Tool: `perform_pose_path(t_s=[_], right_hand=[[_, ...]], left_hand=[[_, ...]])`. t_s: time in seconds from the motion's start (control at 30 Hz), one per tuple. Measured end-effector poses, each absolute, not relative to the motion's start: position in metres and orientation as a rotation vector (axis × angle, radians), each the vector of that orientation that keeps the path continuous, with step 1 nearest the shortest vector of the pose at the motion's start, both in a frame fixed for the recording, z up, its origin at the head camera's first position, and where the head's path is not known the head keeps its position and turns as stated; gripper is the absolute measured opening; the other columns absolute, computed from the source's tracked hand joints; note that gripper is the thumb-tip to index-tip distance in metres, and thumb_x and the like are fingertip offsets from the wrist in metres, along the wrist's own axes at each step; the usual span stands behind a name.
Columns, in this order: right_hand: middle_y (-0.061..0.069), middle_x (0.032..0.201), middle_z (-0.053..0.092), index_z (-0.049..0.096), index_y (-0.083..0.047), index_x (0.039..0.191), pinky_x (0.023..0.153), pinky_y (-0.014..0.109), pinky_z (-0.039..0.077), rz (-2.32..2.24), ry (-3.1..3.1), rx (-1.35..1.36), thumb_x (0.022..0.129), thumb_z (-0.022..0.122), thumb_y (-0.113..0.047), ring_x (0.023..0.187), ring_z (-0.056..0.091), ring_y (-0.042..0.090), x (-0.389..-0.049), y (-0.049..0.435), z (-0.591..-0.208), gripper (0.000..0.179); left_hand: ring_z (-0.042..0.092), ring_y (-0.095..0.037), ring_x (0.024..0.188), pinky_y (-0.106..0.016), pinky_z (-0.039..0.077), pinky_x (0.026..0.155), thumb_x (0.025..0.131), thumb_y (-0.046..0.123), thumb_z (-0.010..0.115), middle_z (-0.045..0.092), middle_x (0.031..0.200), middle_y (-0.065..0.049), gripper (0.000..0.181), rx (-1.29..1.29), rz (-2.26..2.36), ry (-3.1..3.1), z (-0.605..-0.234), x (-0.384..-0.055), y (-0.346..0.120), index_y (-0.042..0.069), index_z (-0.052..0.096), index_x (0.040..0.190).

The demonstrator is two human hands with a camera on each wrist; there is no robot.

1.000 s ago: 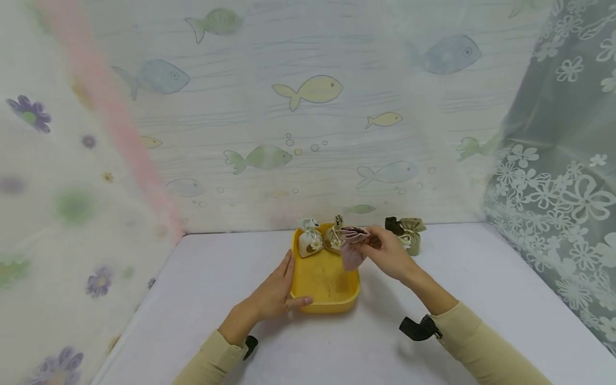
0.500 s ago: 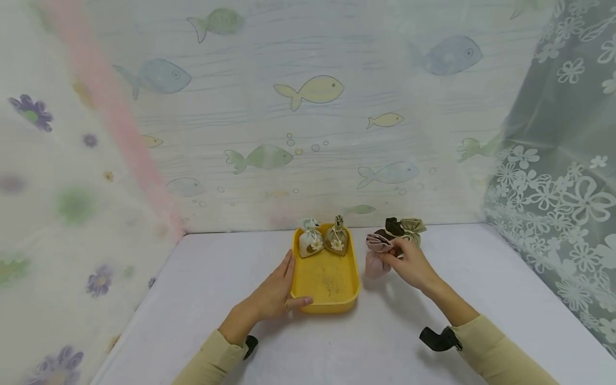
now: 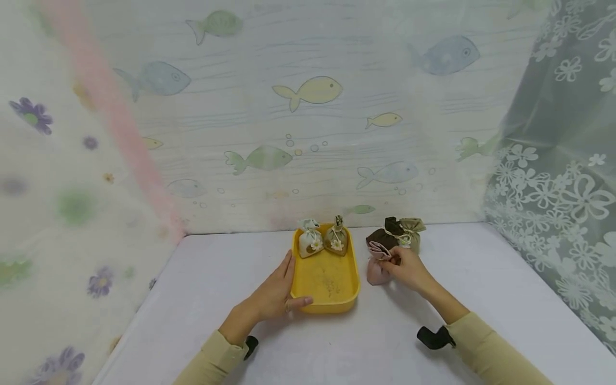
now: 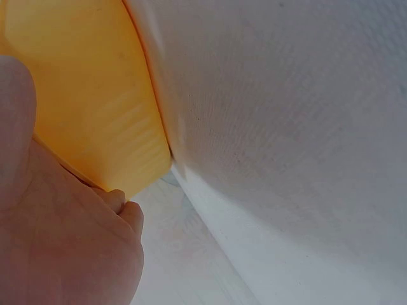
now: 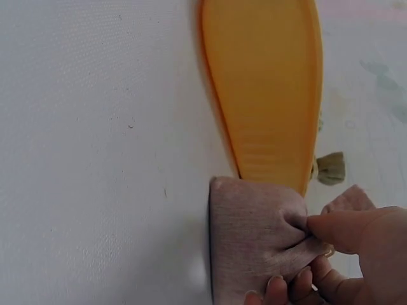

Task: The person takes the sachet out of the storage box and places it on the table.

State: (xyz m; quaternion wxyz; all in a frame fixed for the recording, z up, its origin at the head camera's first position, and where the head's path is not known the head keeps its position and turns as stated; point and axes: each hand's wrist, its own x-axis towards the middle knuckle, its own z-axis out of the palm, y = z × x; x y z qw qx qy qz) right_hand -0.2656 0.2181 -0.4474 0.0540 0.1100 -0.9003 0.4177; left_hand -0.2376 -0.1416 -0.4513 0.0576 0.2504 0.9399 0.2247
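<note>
My right hand (image 3: 408, 270) pinches the gathered neck of a dusty-pink cloth drawstring pouch (image 3: 378, 271), which stands upright right of the yellow tray (image 3: 320, 275). In the right wrist view the base of the pouch (image 5: 248, 235) is at the white tabletop, thumb and fingers at its tie. My left hand (image 3: 274, 289) rests against the tray's left side, fingers straight along the wall and thumb over the near rim. Inside the tray's far end sit a pale pouch (image 3: 310, 243) and an olive-brown pouch (image 3: 336, 241), both with small white flowers.
Just behind the pink pouch stand a dark brown pouch (image 3: 382, 239) and an olive-green pouch (image 3: 413, 240). A curtain with fish prints (image 3: 308, 133) hangs along the table's far edge, and a floral sheet (image 3: 563, 192) borders the right side.
My right hand has carried the pink pouch from above the tray's right rim to the right and down to the tabletop. The left hand and tray have stayed in place.
</note>
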Motion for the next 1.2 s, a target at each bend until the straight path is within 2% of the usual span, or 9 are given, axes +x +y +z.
perform_pose_path(t_s=[0.17,0.43,0.77,0.97,1.2], right_hand=[[0.004,0.080,0.060,0.062,0.000,0.089,0.064,0.025,0.044,1.264,-2.725,0.357,0.091,0.076,-0.013,0.074,0.053,0.015,-0.264,0.221,-0.445,0.019],[0.005,0.089,0.065,0.068,0.000,0.100,0.071,0.032,0.050,1.182,-2.717,0.399,0.091,0.074,-0.012,0.084,0.062,0.020,-0.257,0.229,-0.441,0.016],[0.002,0.090,0.066,0.068,-0.003,0.101,0.067,0.028,0.051,1.124,-2.691,0.498,0.091,0.073,-0.003,0.082,0.061,0.017,-0.236,0.236,-0.425,0.012],[0.003,0.095,0.067,0.069,-0.002,0.102,0.066,0.026,0.052,1.115,-2.653,0.621,0.090,0.073,-0.001,0.083,0.061,0.014,-0.226,0.224,-0.413,0.012],[-0.002,0.092,0.065,0.070,-0.005,0.106,0.070,0.026,0.054,1.164,-2.649,0.689,0.092,0.072,-0.003,0.084,0.059,0.013,-0.228,0.196,-0.401,0.014]], left_hand=[[0.013,-0.037,0.156,-0.049,0.021,0.124,0.093,0.059,0.068,-0.003,0.169,-0.025,0.116,0.751,0.685,2.854,-0.450,-0.237,-0.141,-0.008,0.001,0.161],[0.012,-0.037,0.156,-0.049,0.020,0.124,0.092,0.059,0.068,-0.005,0.169,-0.024,0.116,0.752,0.692,2.845,-0.452,-0.237,-0.142,-0.007,0.001,0.161],[0.013,-0.038,0.155,-0.050,0.022,0.123,0.093,0.058,0.068,-0.004,0.169,-0.025,0.115,0.759,0.701,2.837,-0.449,-0.237,-0.142,-0.008,0.001,0.160],[0.014,-0.041,0.155,-0.054,0.023,0.122,0.093,0.058,0.069,-0.003,0.169,-0.027,0.117,0.790,0.730,2.842,-0.455,-0.239,-0.143,-0.009,0.002,0.160],[0.013,-0.038,0.156,-0.051,0.022,0.123,0.092,0.061,0.067,-0.006,0.170,-0.022,0.118,0.776,0.707,2.847,-0.455,-0.239,-0.143,-0.007,0.000,0.161]])
